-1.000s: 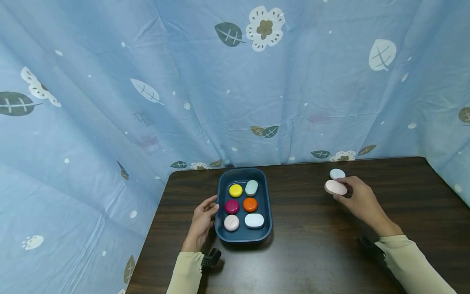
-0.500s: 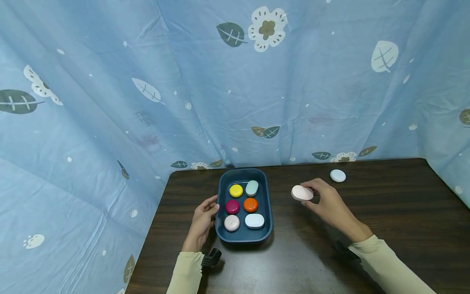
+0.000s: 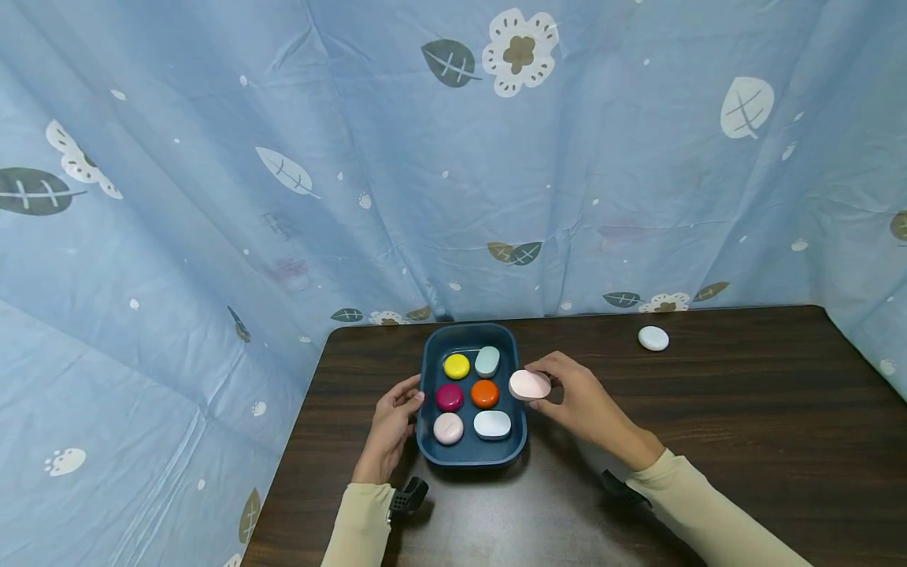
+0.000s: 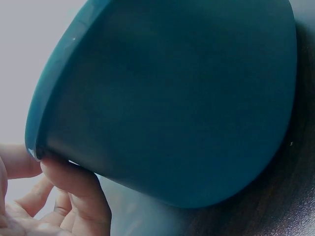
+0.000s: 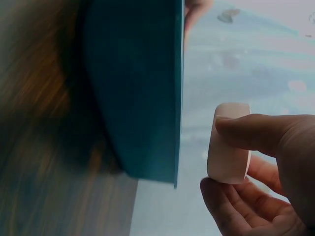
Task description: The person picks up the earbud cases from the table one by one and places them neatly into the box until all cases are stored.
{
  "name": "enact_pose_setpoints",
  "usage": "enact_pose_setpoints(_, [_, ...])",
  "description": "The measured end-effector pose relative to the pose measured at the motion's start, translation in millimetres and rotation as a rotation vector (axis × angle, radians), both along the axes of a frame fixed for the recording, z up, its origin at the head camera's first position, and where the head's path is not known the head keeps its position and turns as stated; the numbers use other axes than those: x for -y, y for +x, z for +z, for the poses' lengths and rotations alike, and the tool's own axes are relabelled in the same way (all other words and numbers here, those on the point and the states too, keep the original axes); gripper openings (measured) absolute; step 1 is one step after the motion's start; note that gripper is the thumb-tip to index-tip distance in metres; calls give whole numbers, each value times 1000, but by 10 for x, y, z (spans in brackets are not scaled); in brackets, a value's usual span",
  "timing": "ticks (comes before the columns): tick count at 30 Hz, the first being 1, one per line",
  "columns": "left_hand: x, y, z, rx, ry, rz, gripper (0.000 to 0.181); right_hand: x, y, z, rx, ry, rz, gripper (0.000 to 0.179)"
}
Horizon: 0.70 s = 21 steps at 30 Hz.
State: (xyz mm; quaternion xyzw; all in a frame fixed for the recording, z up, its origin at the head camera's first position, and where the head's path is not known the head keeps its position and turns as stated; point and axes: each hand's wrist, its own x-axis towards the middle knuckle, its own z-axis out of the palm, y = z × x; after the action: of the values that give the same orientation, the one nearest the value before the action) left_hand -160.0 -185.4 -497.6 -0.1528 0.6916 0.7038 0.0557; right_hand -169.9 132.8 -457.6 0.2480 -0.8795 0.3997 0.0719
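My right hand (image 3: 588, 405) pinches a pale pink oval, pill-shaped piece (image 3: 529, 386) between thumb and fingers, beside the right rim of the blue tray (image 3: 520, 441). In the right wrist view the thick pink piece (image 5: 229, 147) is seen edge-on, above the level of the tray's rim. At the tray's left side, my left hand (image 3: 388, 429) holds the rim; the left wrist view has its fingers (image 4: 76, 184) against the outer wall. Inside the tray lie a yellow round piece (image 3: 457, 366), pale green oval (image 3: 487, 361), magenta round (image 3: 449, 398), orange round (image 3: 485, 394), pinkish round (image 3: 448, 428) and white oblong (image 3: 492, 425).
A single white round piece (image 3: 653, 339) lies on the dark wooden table (image 3: 737, 409) at the back right. Blue patterned curtain (image 3: 397, 157) hangs behind the table and along its left side. Both wrists carry black straps.
My right hand has carried the pale pink oval piece leftward from near the white round piece to the tray's right rim. The left hand and tray have stayed in place.
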Motion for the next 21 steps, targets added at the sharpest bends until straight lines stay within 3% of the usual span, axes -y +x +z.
enact_pose_setpoints(11, [-3, -8, 11, -6, 6, -2, 42, 323, 26, 27, 34, 4, 116, 47])
enact_pose_setpoints(21, [-8, 11, 23, -4, 1, -7, 44, 567, 82, -23, 82, 76, 225, 45])
